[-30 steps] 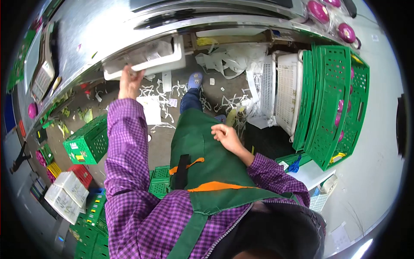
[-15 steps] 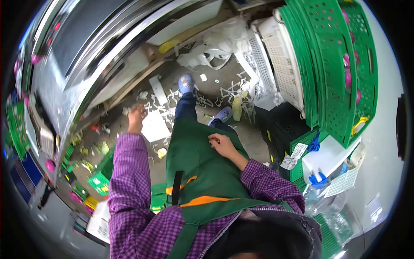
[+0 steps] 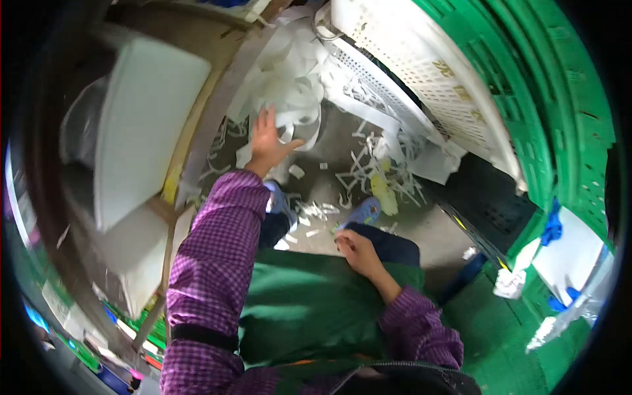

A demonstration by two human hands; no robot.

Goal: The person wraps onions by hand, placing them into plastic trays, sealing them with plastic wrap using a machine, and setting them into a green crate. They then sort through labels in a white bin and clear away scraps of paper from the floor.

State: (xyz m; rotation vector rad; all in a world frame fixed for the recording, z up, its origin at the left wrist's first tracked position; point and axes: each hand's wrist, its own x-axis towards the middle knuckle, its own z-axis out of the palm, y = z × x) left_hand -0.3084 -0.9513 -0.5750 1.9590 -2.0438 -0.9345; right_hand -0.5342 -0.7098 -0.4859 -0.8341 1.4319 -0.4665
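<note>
My left hand [image 3: 268,141] stretches forward with its fingers spread and thumb out, nothing in it. In the view it overlaps the near edge of a heap of wide white strips [image 3: 283,72], like loose paper or plastic tape, on the floor. My right hand [image 3: 361,253] hangs low by my right knee, over the edge of the green apron [image 3: 309,303]. Its fingers are loosely curled in, and nothing shows in them. Thin white shreds [image 3: 395,171] and a yellowish leaf-like scrap [image 3: 383,194] lie past my blue clogs [image 3: 365,212].
On the right stand a white perforated crate [image 3: 421,72], stacked green crates [image 3: 526,99] and a black crate [image 3: 494,197]. Blue gloves [image 3: 552,224] lie near a white sheet at far right. A wooden frame with white boards [image 3: 148,131] runs along the left.
I have stepped closer to the heap of white strips and the crates. My left hand has reached forward from beside the white sheet on the floor, its fingers now spread. The right stays low.
</note>
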